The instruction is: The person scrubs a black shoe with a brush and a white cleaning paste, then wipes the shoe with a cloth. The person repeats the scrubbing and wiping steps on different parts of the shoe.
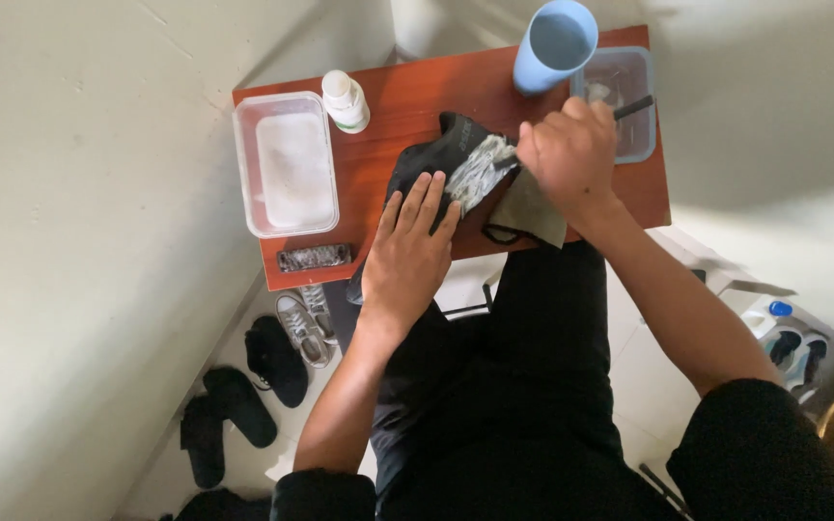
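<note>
A black shoe (436, 154) lies on its side on a small reddish-brown table (407, 87), with a whitish, foamy patch on its sole side. My left hand (407, 251) lies flat on the shoe's near end, fingers spread, pressing it down. My right hand (571, 154) is closed around a dark-handled brush (629, 106), whose head meets the foamy patch. A grey-green cloth (533, 212) hangs over the table's front edge under my right hand.
A clear plastic tub (287, 164) of white liquid stands at the table's left, a small white bottle (345, 101) behind it, a blue cup (554, 43) and a second clear tub (629, 82) at the back right. Several shoes (277, 362) lie on the floor at left.
</note>
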